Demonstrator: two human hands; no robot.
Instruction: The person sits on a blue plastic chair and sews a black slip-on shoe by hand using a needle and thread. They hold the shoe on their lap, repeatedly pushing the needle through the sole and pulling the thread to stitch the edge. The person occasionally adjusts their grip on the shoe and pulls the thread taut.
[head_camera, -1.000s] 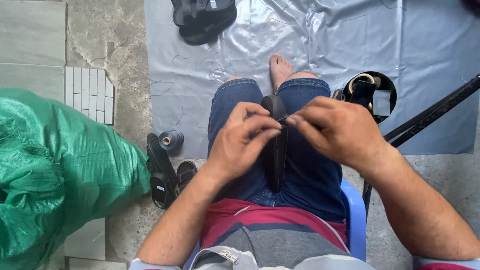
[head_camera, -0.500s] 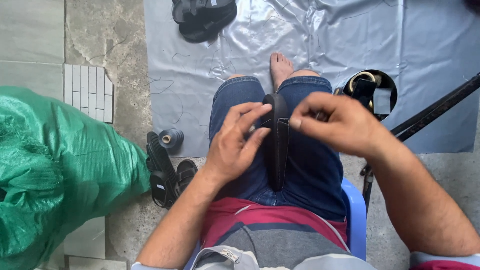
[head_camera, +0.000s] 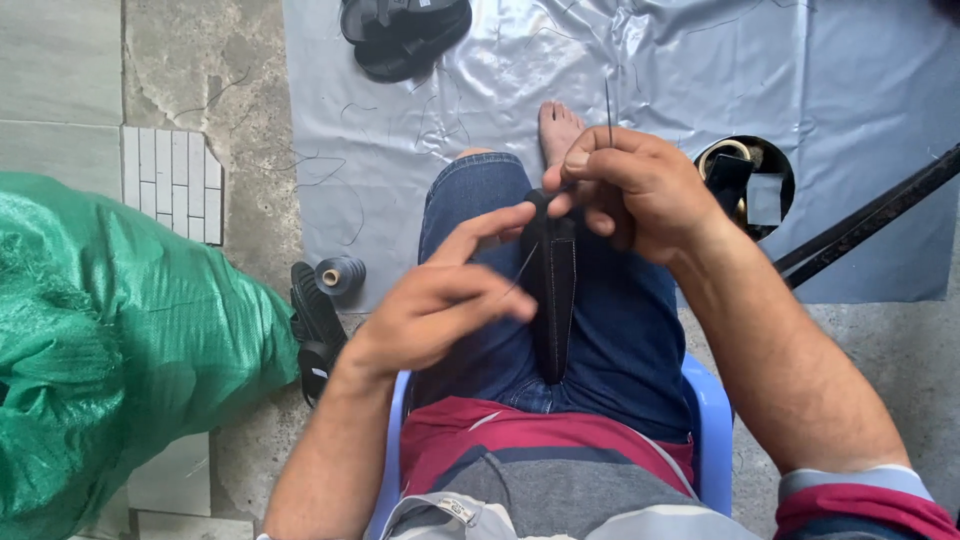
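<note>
Right hand (head_camera: 640, 190) has risen, pinching a needle (head_camera: 608, 110); left hand (head_camera: 440, 310), fingers loose, steadies the black strap (head_camera: 556, 290), thread drawn through.

A: What's worn?
B: Blue jeans (head_camera: 610, 330), a shirt (head_camera: 540, 470) banded red, grey and white, short sleeves; forearms and foot (head_camera: 558, 128) bare
A: Gloves?
B: Bare hands
</note>
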